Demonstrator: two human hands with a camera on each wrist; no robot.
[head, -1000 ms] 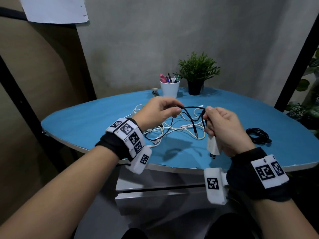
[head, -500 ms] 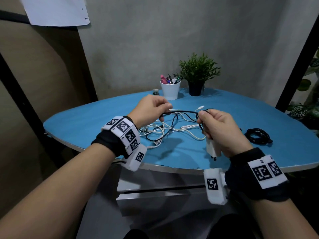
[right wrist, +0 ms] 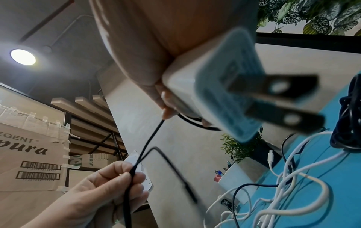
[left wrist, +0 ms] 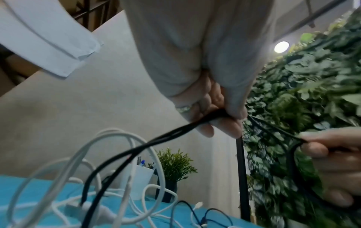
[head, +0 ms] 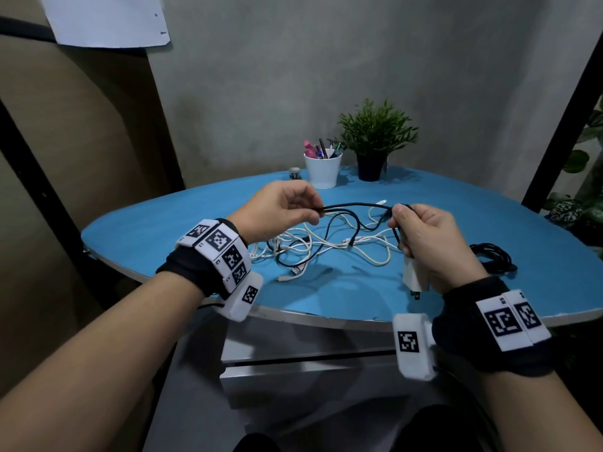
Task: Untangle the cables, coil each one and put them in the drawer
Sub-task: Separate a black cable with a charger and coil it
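A black cable (head: 355, 207) stretches between my two hands above the blue table (head: 163, 236). My left hand (head: 287, 210) pinches a doubled run of it (left wrist: 175, 131) between thumb and fingers. My right hand (head: 421, 236) grips the other end of the black cable (right wrist: 150, 141) and also holds a white charger plug (head: 414, 272), whose two prongs (right wrist: 277, 95) fill the right wrist view. Below the hands a tangle of white cables (head: 326, 246) lies on the table, with black loops running through it.
A coiled black cable (head: 492, 256) lies on the table at the right. A white cup of pens (head: 323, 168) and a potted plant (head: 375, 138) stand at the back. White drawers (head: 293, 363) sit under the table's front edge. Leafy plants (head: 584, 190) stand at the right.
My hands have drawn apart, the left one moving left, and the black cable now spans a longer stretch between them. More of the black cable has lifted from the tangle.
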